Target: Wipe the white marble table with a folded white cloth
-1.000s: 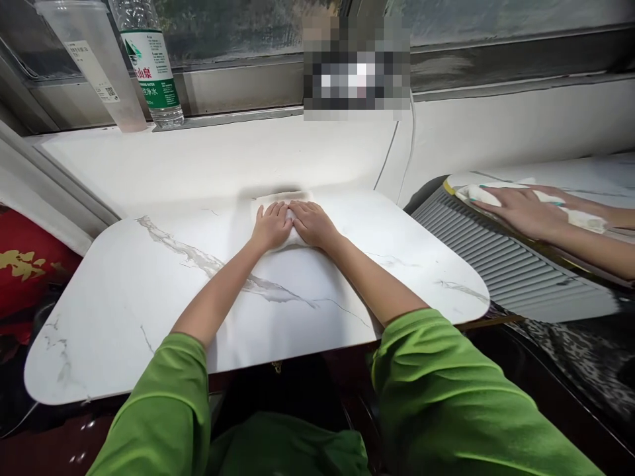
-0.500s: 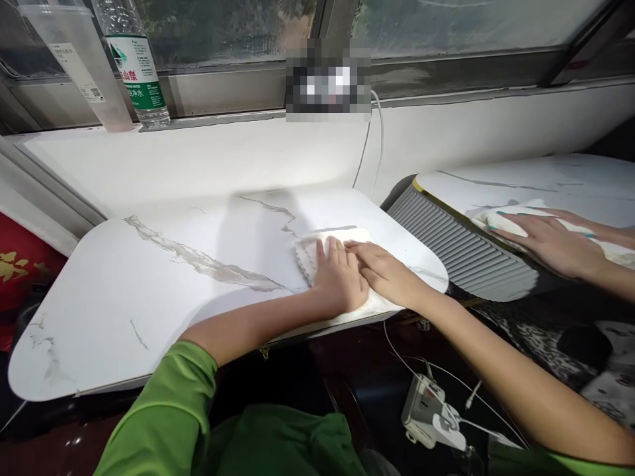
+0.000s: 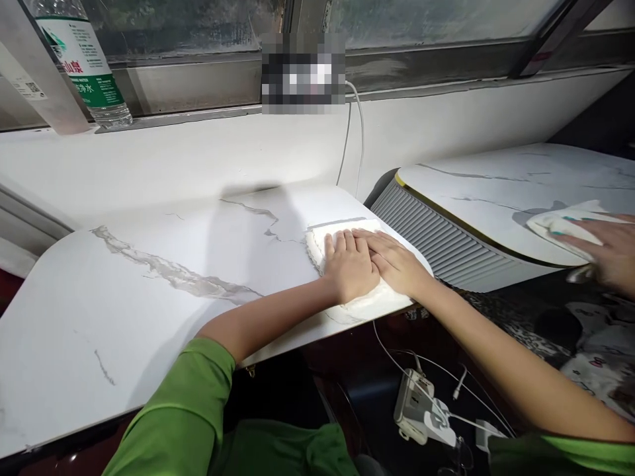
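A folded white cloth (image 3: 320, 239) lies at the right end of a white marble-patterned tabletop (image 3: 149, 330). My left hand (image 3: 351, 268) presses flat on the cloth with its fingers stretched out. Beside it, my right hand (image 3: 394, 261) also rests flat on the cloth, its fingers extended and touching the left hand. Both palms face down, and parts of the cloth are hidden under them.
A second marbled table (image 3: 476, 192) with a ribbed side stands at right; another person's hand (image 3: 608, 241) holds a white cloth (image 3: 555, 228) on it. A water bottle (image 3: 94, 73) and a plastic cup (image 3: 44, 79) stand on the sill. Below lies a power strip (image 3: 414, 403) with cables.
My hands and the cloth have slid right along the tabletop. The other person's hand and cloth have also shifted right. The camera view has turned somewhat.
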`<action>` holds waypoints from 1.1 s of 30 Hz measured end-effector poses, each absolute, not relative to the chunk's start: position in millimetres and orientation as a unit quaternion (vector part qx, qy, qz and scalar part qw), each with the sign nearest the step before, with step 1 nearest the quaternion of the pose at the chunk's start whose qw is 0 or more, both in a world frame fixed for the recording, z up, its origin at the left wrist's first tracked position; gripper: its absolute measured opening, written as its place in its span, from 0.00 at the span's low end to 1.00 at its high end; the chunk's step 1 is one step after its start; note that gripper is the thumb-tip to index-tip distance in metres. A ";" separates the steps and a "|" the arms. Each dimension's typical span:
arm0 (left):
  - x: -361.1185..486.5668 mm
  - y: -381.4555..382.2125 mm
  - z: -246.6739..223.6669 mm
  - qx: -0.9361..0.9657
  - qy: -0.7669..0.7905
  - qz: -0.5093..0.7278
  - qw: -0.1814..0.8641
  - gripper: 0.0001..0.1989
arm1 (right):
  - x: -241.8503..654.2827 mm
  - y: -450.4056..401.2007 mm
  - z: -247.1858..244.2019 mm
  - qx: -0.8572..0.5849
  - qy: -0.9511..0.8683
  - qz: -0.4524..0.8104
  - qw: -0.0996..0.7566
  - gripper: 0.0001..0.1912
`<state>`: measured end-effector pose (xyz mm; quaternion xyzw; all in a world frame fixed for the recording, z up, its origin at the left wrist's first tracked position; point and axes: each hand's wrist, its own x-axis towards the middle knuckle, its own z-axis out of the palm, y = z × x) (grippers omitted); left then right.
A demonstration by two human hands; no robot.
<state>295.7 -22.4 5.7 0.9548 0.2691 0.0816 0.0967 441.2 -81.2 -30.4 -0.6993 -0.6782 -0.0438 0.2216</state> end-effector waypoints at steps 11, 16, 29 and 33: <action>331.6 45.7 1.6 0.937 0.327 0.095 0.069 0.29 | 475.8 4.5 -33.7 -0.701 -0.663 -0.064 0.256 0.29; 340.0 79.8 -0.4 0.929 0.348 0.101 0.076 0.28 | 481.5 41.1 -34.8 -0.709 -0.649 -0.067 0.268 0.28; 357.9 142.3 0.3 0.926 0.360 0.081 0.085 0.28 | 498.5 108.5 -36.5 -0.713 -0.647 -0.062 0.260 0.27; 362.7 156.5 0.7 0.924 0.364 0.071 0.092 0.28 | 500.0 120.5 -34.7 -0.715 -0.645 -0.060 0.263 0.27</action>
